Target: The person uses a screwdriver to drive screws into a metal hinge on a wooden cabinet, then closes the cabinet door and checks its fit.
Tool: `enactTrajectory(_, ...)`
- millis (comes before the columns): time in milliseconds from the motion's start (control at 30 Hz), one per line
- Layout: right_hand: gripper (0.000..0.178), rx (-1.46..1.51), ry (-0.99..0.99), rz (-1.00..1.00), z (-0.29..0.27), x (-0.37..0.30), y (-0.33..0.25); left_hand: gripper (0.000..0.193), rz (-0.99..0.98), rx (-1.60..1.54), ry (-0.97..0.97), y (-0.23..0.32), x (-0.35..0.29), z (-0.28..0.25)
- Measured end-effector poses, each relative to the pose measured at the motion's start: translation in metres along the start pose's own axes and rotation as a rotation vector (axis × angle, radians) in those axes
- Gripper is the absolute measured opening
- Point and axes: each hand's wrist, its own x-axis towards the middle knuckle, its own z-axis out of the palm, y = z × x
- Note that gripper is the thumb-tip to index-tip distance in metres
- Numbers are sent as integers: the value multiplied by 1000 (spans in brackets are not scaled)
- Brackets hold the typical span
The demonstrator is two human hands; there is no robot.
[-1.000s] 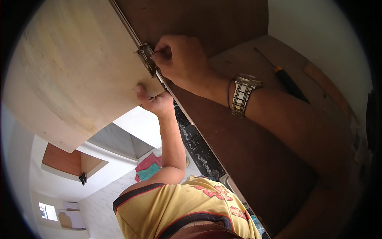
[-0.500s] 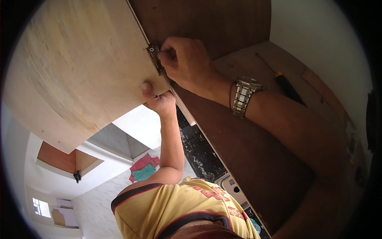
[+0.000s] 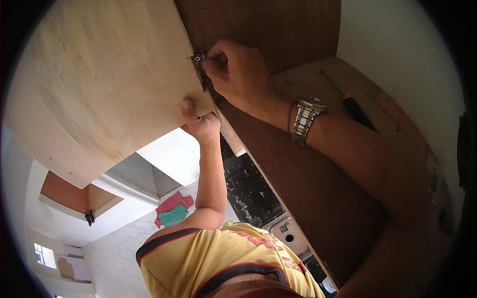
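Note:
A pale wooden cabinet door (image 3: 114,84) fills the upper left. My left hand (image 3: 202,126) grips its lower corner, with the thumb on the face and the fingers behind. At the door's edge sits a metal hinge (image 3: 198,62), between the panel and the brown cabinet interior (image 3: 298,164). My right hand (image 3: 241,64) is closed in a pinch right against the hinge. Whatever its fingertips hold is too small and hidden to name. A watch is on that wrist.
A screwdriver (image 3: 357,110) with a black and orange handle lies inside the cabinet to the right, near a wood strip (image 3: 401,119). Below are a black countertop (image 3: 251,191), a metal sink (image 3: 292,240), and pink and teal cloths (image 3: 173,211) on the marbled floor.
The door edge and hinge appear slightly farther right in view. My right hand stays pinched at the hinge and my left hand keeps its grip on the door.

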Motion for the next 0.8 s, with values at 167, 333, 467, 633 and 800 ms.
enactTrajectory(167, 14, -35, 28, -49, 2, 8, 3, 60, 14, 13, 19, -6, 2, -4)
enactTrajectory(333, 14, -42, -12, -17, 10, 19, 3, 56, 1, 2, 46, -7, 13, -16)
enactTrajectory(467, 11, -41, -4, 15, 29, 21, 8, 53, 44, -12, 26, -9, 19, -33)
enactTrajectory(633, 10, -12, 47, -90, 49, 26, 17, 52, 74, 29, 17, -10, 28, -43)
enactTrajectory(800, 13, -109, 10, -203, 45, 35, 15, 49, 86, 103, 58, -10, 30, -37)
